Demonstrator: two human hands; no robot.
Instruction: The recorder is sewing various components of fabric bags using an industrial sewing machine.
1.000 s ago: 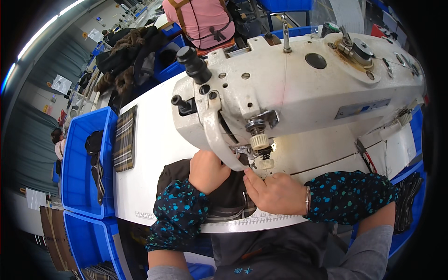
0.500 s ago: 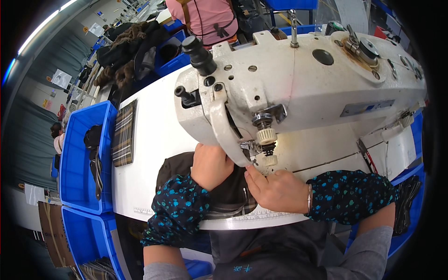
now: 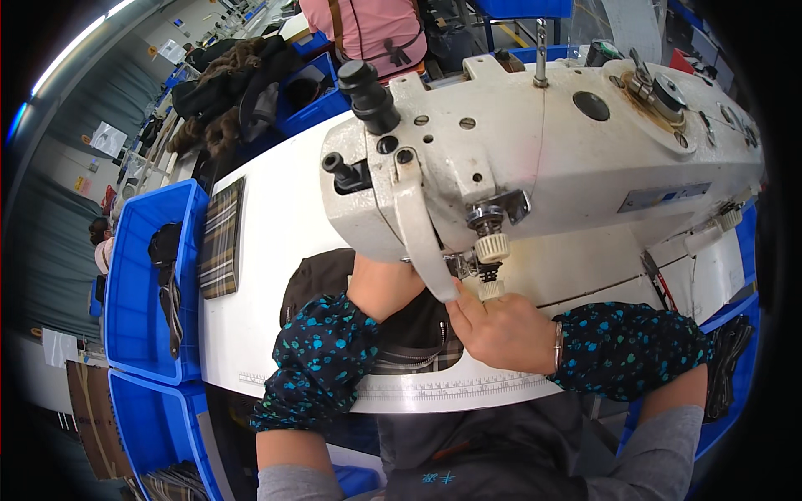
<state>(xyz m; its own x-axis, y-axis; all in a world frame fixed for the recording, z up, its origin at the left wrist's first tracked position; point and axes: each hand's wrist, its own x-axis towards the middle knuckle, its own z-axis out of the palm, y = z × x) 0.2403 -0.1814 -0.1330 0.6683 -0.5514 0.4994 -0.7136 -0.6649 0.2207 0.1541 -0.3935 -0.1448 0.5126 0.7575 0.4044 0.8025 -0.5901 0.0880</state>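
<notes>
A dark brown fabric piece (image 3: 322,280) with a curved metal zipper (image 3: 418,361) and a plaid strip along its near edge lies under the head of a white sewing machine (image 3: 551,150). On its left part rests my left hand (image 3: 384,288); its fingers disappear behind the machine's head and curved white guard (image 3: 426,238). Close to the needle area, my right hand (image 3: 508,334) lies at the fabric's right edge, index and middle fingers stretched forward beside the guard's lower end. Its other fingers are partly hidden. The needle itself is hidden.
Folded plaid cloth (image 3: 221,238) lies at the white table's left edge, beside a blue bin (image 3: 125,309) with dark pieces. A ruler strip (image 3: 468,389) follows the front edge. Red-and-black snips (image 3: 658,282) lie at right. A person in pink (image 3: 368,33) sits beyond the machine.
The fabric and my left hand have moved away from me, farther under the machine head. My right hand stays by the guard, shifted slightly right in the picture, as has the machine.
</notes>
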